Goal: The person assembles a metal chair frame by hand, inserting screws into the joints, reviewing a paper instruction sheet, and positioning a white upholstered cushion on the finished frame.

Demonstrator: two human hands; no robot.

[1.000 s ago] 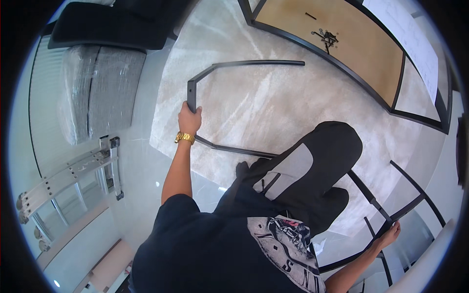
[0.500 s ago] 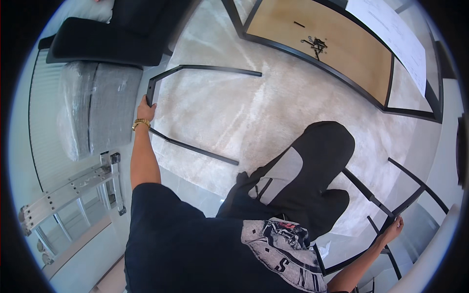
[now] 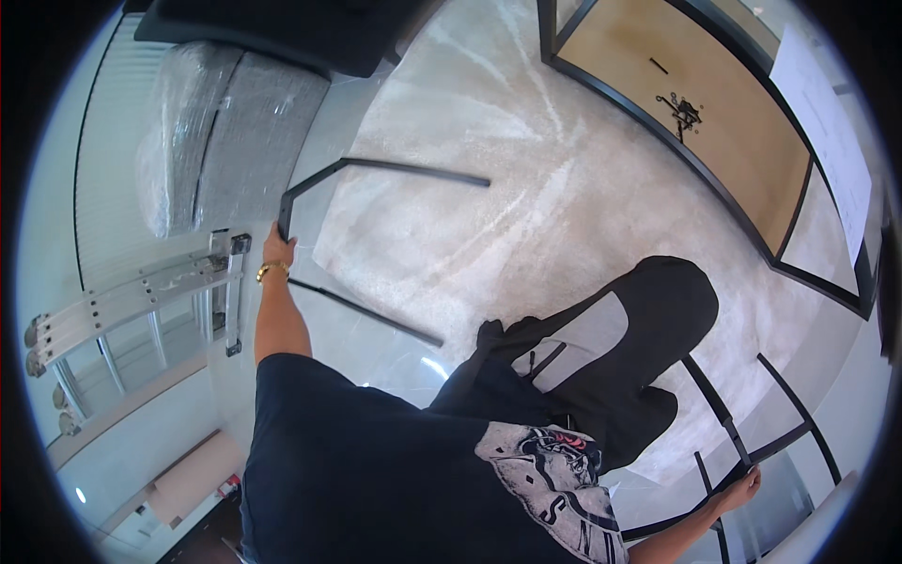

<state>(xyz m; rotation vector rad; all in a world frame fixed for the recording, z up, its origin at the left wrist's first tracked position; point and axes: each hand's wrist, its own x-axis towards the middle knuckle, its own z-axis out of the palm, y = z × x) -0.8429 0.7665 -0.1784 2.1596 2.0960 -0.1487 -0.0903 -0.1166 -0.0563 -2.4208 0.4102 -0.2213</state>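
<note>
My left hand (image 3: 279,248), wearing a gold bracelet, is closed around the corner section of a black U-shaped metal leg frame (image 3: 413,171). Its two long arms point right, over the pale rug. Off to the lower right, my right hand (image 3: 740,491) grips another black metal frame (image 3: 787,439) near a joint where several bars meet. One bar of it runs up toward my knee. Parts of that second frame are hidden behind my right forearm and body.
A black rectangular frame with a wooden panel (image 3: 728,179) lies at the upper right, bearing a pile of dark screws (image 3: 684,113). White paper sheets (image 3: 827,141) rest on its far side. Plastic-wrapped grey cushions (image 3: 254,122), a black seat (image 3: 291,28) and an aluminium ladder (image 3: 141,296) are at left.
My view has shifted, with the panel and screws now farther right. The U-shaped frame in my left hand has moved left and nearer relative to the rug. Both hands keep their grip.
</note>
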